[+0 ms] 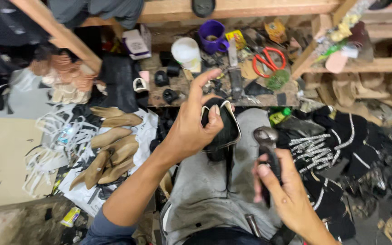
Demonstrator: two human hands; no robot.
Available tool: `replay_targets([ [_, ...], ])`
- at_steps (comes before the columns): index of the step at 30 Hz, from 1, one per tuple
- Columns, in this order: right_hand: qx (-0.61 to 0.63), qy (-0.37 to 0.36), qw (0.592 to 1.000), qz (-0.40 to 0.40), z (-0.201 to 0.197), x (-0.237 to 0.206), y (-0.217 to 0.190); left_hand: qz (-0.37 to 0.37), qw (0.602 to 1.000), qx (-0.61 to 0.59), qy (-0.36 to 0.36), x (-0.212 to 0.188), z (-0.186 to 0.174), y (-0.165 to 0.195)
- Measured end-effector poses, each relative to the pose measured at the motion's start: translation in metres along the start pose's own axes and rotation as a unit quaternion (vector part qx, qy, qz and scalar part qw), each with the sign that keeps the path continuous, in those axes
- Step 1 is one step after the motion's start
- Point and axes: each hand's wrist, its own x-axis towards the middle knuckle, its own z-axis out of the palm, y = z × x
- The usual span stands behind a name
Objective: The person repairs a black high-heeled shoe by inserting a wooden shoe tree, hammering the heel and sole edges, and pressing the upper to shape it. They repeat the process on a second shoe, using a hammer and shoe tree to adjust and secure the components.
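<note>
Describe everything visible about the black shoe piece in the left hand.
The shoe piece is black, looks like soft fabric or leather, and has a pale trim along its curved edge. It is held upright over the person's lap, above grey cloth. The left hand grips it from the left, thumb pressed on its front, index finger raised. A dark strap or strip hangs down from its lower end. The right hand holds a metal-headed tool close beside it; whether they touch is unclear.

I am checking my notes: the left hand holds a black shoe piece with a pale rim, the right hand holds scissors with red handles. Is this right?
Not quite. In the head view the right hand holds dark metal pincers; the red-handled scissors lie on the bench. The left hand does hold the black shoe piece.
</note>
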Motion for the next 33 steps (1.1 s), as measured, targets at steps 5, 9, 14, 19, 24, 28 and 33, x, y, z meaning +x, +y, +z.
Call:
replay_targets([
  [5,0.007,0.022,1.0,-0.013,0.002,0.016,0.021,-0.024,0.997,0.072,-0.001,-0.022,0.06,-0.059],
  [9,-0.101,-0.012,0.991,-0.087,0.005,0.024,0.03,-0.269,0.944,-0.18,-0.057,-0.06,0.081,-0.091],
  [14,-0.117,0.032,0.975,-0.185,0.009,0.013,0.022,-0.298,0.916,-0.265,-0.047,-0.084,0.085,-0.098],
  [19,-0.256,0.061,0.956,-0.13,0.018,0.028,0.003,-0.281,0.933,-0.22,-0.043,-0.079,0.085,-0.097],
  [24,-0.208,-0.117,0.971,-0.001,-0.008,0.028,0.023,-0.23,0.948,-0.217,-0.033,-0.092,0.083,-0.096],
  [28,-0.111,-0.276,0.94,0.165,-0.019,-0.02,0.079,-0.25,0.949,-0.192,-0.021,-0.113,0.089,-0.082],
  [33,-0.183,-0.163,0.968,-0.058,-0.013,-0.026,0.135,-0.29,0.884,-0.363,0.051,-0.101,0.065,-0.05],
])
